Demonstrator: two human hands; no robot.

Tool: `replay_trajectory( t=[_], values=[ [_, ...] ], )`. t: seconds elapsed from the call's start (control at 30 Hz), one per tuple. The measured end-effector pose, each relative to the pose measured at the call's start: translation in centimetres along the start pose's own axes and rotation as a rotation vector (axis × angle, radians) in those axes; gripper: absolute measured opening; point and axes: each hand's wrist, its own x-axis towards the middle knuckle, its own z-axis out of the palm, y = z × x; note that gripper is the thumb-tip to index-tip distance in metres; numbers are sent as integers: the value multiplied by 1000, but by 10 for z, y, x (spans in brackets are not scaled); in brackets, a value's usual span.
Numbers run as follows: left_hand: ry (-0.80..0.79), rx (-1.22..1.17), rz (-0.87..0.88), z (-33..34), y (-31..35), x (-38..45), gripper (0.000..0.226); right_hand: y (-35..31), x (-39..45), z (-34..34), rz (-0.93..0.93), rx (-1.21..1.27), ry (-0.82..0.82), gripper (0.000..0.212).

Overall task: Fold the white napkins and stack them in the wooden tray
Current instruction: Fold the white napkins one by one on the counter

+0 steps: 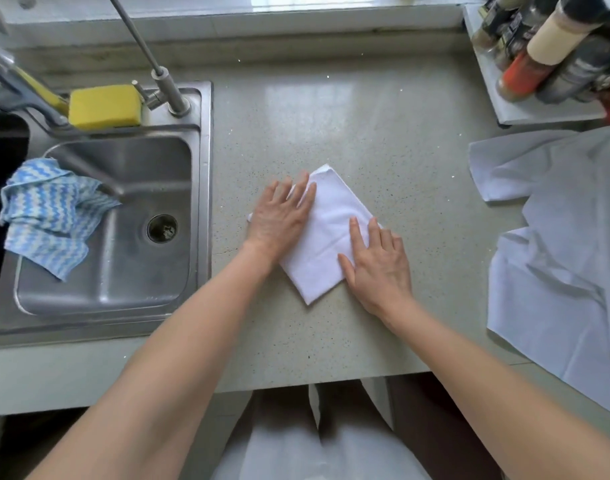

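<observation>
Both flat: left hand (279, 216) and right hand (376, 265), fingers straight, pressing folded white napkin (326, 233) at worktop (366, 133) middle, more white napkins (556, 237) at 3 o'clock.

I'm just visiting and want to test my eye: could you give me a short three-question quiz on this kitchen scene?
1. True or false: both hands lie flat on the folded white cloth napkin.
2. What sits behind the steel sink basin: A yellow rectangular sponge, B red mug?
3. Fill in: the blue-and-white zigzag cloth hangs over the sink's ____ edge.

Key: 1 true, left hand and right hand. 2 A. 3 left.
</observation>
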Motion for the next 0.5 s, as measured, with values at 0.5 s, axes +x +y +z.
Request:
replay_trajectory(
  t=[0.5],
  values=[
    [-226,-532,56,10,32,-81,86,14,-11,-24,-377,-62,-204,81]
  ],
)
